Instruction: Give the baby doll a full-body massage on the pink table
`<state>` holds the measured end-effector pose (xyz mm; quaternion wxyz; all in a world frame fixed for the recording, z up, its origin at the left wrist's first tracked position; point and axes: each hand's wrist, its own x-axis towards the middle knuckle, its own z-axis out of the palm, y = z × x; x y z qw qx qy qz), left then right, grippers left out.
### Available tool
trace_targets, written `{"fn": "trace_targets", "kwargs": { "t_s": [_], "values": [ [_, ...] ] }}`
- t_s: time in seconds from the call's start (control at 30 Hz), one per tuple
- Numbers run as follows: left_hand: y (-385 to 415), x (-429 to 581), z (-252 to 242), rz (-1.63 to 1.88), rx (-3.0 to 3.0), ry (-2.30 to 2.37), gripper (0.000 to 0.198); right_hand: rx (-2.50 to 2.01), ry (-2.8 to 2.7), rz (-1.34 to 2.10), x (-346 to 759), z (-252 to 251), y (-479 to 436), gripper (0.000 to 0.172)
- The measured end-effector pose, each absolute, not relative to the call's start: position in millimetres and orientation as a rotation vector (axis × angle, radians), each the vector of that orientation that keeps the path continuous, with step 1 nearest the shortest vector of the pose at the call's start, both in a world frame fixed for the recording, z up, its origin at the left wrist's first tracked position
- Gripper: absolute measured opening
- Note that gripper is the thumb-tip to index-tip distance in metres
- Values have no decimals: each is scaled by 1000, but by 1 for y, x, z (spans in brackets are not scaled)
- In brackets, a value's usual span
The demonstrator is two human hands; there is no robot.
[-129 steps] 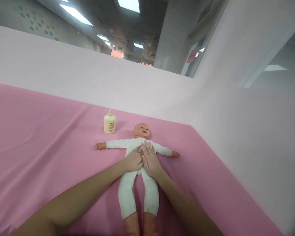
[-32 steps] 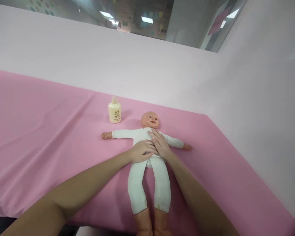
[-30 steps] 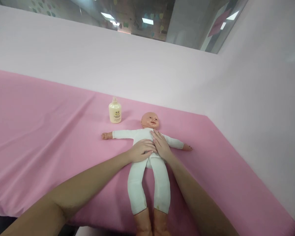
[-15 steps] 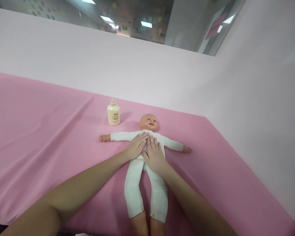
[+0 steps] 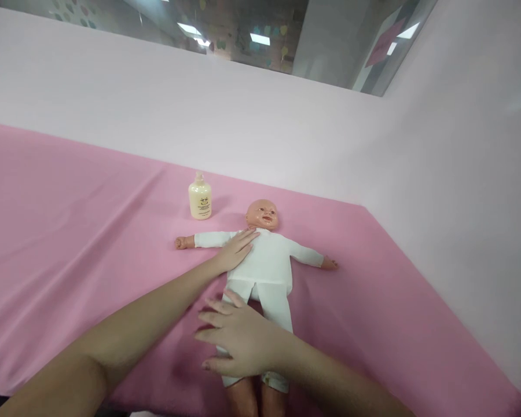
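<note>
A doll (image 5: 267, 263) in a fitted white body lies face up on a pink sheet (image 5: 91, 231), its 2 arms stretched out sideways, its head pointing away from the person and its legs toward the person. Its head, hands and lower legs are bare and peach to brown; the feet are cut off from view.

The left hand (image 5: 238, 249) lies on the side of the doll's chest, by the shoulder, with its fingers straight, close together and pointing toward the doll's neck. They press flat and grasp nothing.

The right hand (image 5: 247, 339) is over the doll's legs, palm down, its 5 digits spread apart and pointing across the doll toward the person's left. The digits are loose, with nothing held; whether the palm touches the legs cannot be told. Below it, the cuff near the doll's knee shows a small brownish stain.

A cream bottle (image 5: 200, 198) with dark print stands upright beyond the doll's outstretched arm on the person's left, near the head but apart from it. Creases run through the sheet on that side of the doll. Beyond the doll's head rises a white wall (image 5: 134, 104) with a glass pane (image 5: 243, 35) above.
</note>
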<state>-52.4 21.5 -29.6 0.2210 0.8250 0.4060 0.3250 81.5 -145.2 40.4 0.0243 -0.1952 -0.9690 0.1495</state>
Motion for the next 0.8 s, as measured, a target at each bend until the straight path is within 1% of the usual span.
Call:
{"fn": "trace_targets", "kwargs": {
  "t_s": [0.03, 0.1, 0.17, 0.2, 0.27, 0.33, 0.5, 0.63, 0.73, 0.8],
  "values": [
    [22, -53, -29, 883, 2290, 1129, 54, -547, -3018, 476, 81, 41, -145, 47],
    [24, -54, -29, 837, 2315, 1134, 54, -628, -2979, 473, 84, 42, -138, 51],
    [26, -54, -28, 786, 2357, 1107, 54, -915, -2828, 434, 90, 41, -123, 64],
    [27, -54, -28, 778, 2376, 1097, 55, -1093, -2727, 411, 95, 39, -113, 66],
    [27, -53, -28, 787, 2402, 1100, 56, -1439, -2506, 366, 108, 34, -90, 66],
    [25, -51, -27, 788, 2414, 1140, 58, -1659, -2290, 338, 121, 26, -66, 65],
    [15, -47, -16, 646, 2456, 1205, 64, -1660, -2004, 401, 152, 1, -25, 58],
    [2, -44, -5, 572, 2506, 1152, 65, -1604, -1882, 425, 163, -12, -14, 59],
    [-12, -39, 2, 562, 2541, 1032, 62, -1588, -1860, 395, 166, -16, -11, 59],
    [-23, -35, 6, 554, 2566, 890, 57, -1636, -1863, 349, 169, -16, -9, 58]
  ]
}}
